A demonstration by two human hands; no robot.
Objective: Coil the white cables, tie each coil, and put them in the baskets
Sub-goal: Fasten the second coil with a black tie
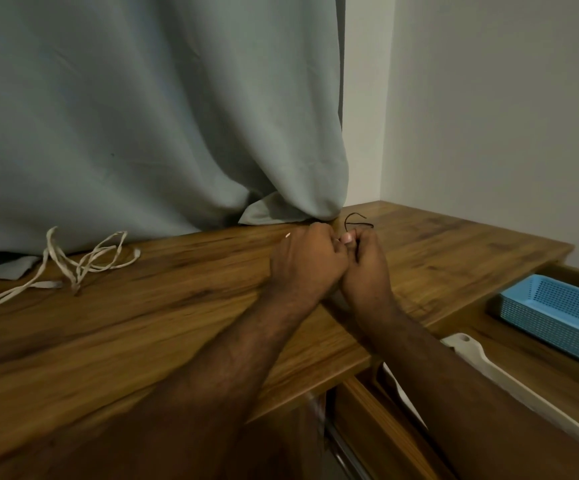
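From the head camera, both bare forearms reach forward over a brown wood-grain tabletop, and the two hands meet near its far edge, knuckles touching. The left hand is curled into a fist; a small pale tip sticks out beside its knuckles, but whatever the fingers enclose is hidden, so what it grips cannot be told. The right hand is curled too, its thumb and fingertips pinching a thin dark tie wire, which loops up from the fingers and lies on the wood just beyond them. No coil is visible between the hands.

A loose white flat cable lies uncoiled in tangled loops on the left part of the tabletop, well apart from the hands, its far loops just beside the hem of a pale grey-green fabric curtain that hangs behind the table and rests on the wood.

At the right, a lower wooden surface holds a light blue perforated plastic basket; nearer the camera lies the rim of a white plastic basket, partly covered by the right forearm
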